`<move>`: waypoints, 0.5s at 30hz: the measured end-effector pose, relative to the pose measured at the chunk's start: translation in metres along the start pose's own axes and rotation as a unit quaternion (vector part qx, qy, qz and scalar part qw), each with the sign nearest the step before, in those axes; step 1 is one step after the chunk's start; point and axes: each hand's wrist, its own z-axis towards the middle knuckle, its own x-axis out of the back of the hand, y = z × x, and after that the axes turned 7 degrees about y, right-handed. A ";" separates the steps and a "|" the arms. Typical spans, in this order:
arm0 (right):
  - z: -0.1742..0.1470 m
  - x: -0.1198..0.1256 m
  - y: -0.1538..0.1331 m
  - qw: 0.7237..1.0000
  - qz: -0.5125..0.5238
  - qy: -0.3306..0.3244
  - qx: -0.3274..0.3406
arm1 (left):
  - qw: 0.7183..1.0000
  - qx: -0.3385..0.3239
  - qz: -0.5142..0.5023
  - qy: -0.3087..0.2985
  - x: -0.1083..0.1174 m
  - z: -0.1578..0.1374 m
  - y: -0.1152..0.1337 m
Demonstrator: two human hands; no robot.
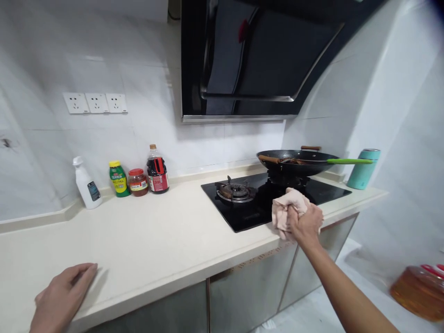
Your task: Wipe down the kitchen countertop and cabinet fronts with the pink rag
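Note:
A crumpled pale pink cloth (pixel 289 208) is bunched in my right hand (pixel 307 224), which presses it at the front edge of the black glass gas hob (pixel 251 215). Part of the cloth hangs over the counter's edge. My left hand (pixel 62 298) is low over the white countertop (pixel 166 240) at the left, thumb and forefinger closed together at their tips, with nothing seen between them. Behind the cloth, a black wok (pixel 298 169) with wooden grips sits on the right burner. The left burner (pixel 236 192) has no pan on it.
A green-handled utensil (pixel 348 161) juts out of the wok toward a turquoise tumbler (pixel 363 171). Along the back wall stand a white spray bottle (pixel 87 185), green bottle (pixel 118 179), red-lidded jar (pixel 138 183) and dark sauce bottle (pixel 157 171). The range hood (pixel 263 60) overhangs the hob.

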 end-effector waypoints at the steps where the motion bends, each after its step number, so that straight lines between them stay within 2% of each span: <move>1: 0.010 -0.007 0.002 0.998 -0.044 -0.039 0.006 | 1.000 -0.001 0.002 0.003 0.000 0.000 0.000; 3: 0.025 -0.024 0.004 0.981 -0.101 -0.162 0.045 | 1.000 -0.001 0.004 0.009 -0.002 0.000 0.000; 4: 0.030 -0.032 0.003 0.963 -0.124 -0.225 0.076 | 1.000 -0.001 0.005 0.010 -0.003 0.000 -0.001; 6: 0.036 -0.047 -0.002 0.936 -0.139 -0.296 0.131 | 1.000 -0.004 0.006 0.007 -0.006 0.002 -0.003; 11: 0.043 -0.071 -0.016 0.924 -0.110 -0.313 0.191 | 1.000 -0.006 0.003 -0.003 -0.016 0.005 -0.014; 15: 0.053 -0.088 -0.023 0.926 -0.117 -0.313 0.175 | 1.000 -0.001 -0.007 0.000 -0.014 0.003 -0.014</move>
